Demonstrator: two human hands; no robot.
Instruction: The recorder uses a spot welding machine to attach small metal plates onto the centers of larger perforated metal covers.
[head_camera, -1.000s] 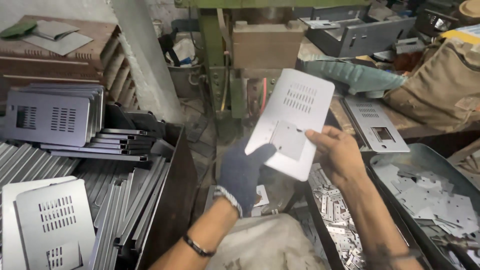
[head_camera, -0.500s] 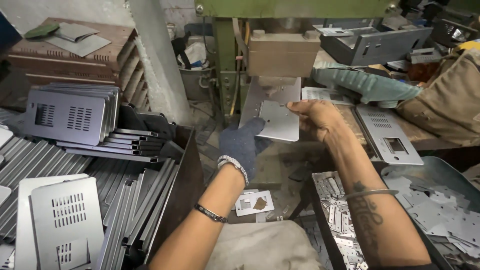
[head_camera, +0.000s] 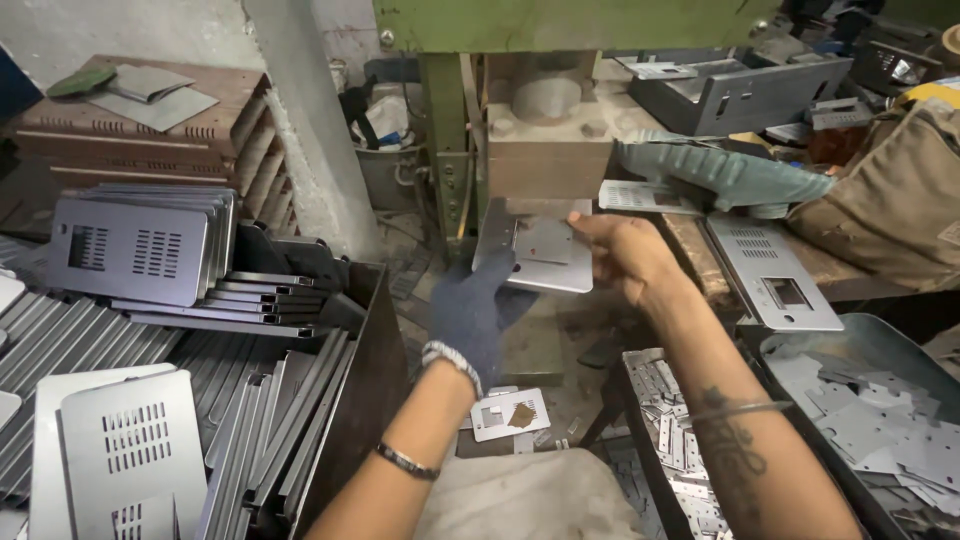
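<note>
Both my hands hold one grey metal panel (head_camera: 545, 252) flat under the block of a green press (head_camera: 545, 150). My left hand (head_camera: 478, 310), in a dark glove, grips the panel's near left edge. My bare right hand (head_camera: 625, 250) pinches its right edge. The panel's far end is pushed in beneath the press block and is partly hidden there.
A bin (head_camera: 365, 370) at my left holds several stacked vented grey panels (head_camera: 130, 250). A finished panel (head_camera: 775, 275) lies on the bench at right. Trays of small metal offcuts (head_camera: 880, 420) sit at lower right. A small cut piece (head_camera: 510, 413) lies on the floor below.
The panel went from upright in front of me to lying flat and has moved forward under the press block. Both hands followed it forward.
</note>
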